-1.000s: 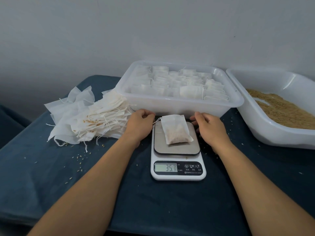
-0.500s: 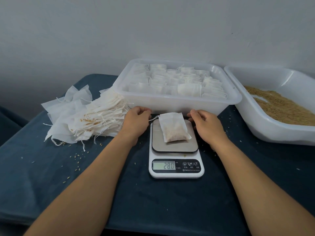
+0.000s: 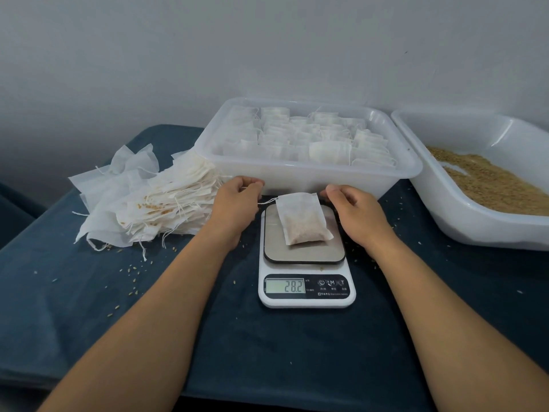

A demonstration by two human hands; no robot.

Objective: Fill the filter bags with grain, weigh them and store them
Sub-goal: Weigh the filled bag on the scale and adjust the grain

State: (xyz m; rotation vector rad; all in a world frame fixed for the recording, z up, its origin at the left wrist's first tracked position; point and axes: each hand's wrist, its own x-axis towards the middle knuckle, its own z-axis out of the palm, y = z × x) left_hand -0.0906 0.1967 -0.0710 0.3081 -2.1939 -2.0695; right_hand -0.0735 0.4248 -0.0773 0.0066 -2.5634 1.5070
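Filter bag (image 3: 303,218), part-filled with grain, is lying flat on the steel platform of the digital scale (image 3: 306,288) at the centre of the dark blue worktop (image 3: 89,307); the display is reading 28.2. Its drawstring is trailing off toward 9 o'clock.

Left hand (image 3: 236,205) is resting at 9 o'clock of the scale platform, fingers curled inward. The drawstring is running up to this grip, but whether the fingers are actually pinching it cannot be told.

Right hand (image 3: 355,212) is sitting at 3 o'clock of the platform, fingers loosely bent, fingertips just beside the bag's top corner. Contact with the bag cannot be confirmed; the grip is looking relaxed and holding nothing plainly.

Storage tray (image 3: 312,181), translucent plastic, is standing at 12 o'clock of the scale, touching or nearly touching both sets of knuckles. Filled bags (image 3: 326,151) are standing in rows inside it.

Empty filter bags (image 3: 148,203) are lying in a fanned heap at 9 o'clock of the left hand, a few kernels caught among them.

Grain bin (image 3: 451,209), white plastic, is sitting at 3 o'clock of the tray, with loose grain (image 3: 490,185) spread across its floor.

Stray kernels (image 3: 132,269) are lying scattered on the worktop at 8 o'clock of the scale.
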